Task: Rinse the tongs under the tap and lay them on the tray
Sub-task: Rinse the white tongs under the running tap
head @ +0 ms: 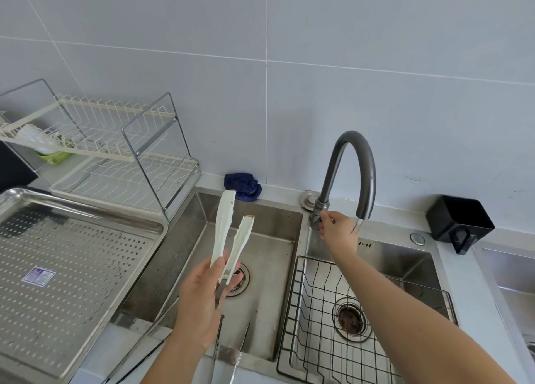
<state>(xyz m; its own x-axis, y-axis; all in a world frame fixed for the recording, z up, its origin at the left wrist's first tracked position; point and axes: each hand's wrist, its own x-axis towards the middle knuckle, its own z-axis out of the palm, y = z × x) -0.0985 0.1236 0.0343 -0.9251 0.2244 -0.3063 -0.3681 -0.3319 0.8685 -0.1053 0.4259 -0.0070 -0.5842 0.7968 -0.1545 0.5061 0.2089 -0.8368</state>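
Note:
My left hand (pixel 202 299) grips white plastic tongs (pixel 231 236) by the hinge end, above the left sink basin (pixel 260 320). Their tips point up and away, and one tip carries brown residue. My right hand (pixel 337 227) reaches across to the base of the dark curved tap (pixel 351 163) and pinches its handle. A thin stream of water falls from the spout just beside that hand. The perforated steel tray (pixel 75 270) lies on the counter to the left of the sink.
Metal tongs (pixel 231 352) lie at the front of the left basin. A black wire basket (pixel 333 325) sits in the right basin. A white dish rack (pixel 110 155) stands behind the tray, a blue cloth (pixel 242 186) by the wall, a black holder (pixel 459 221) at right.

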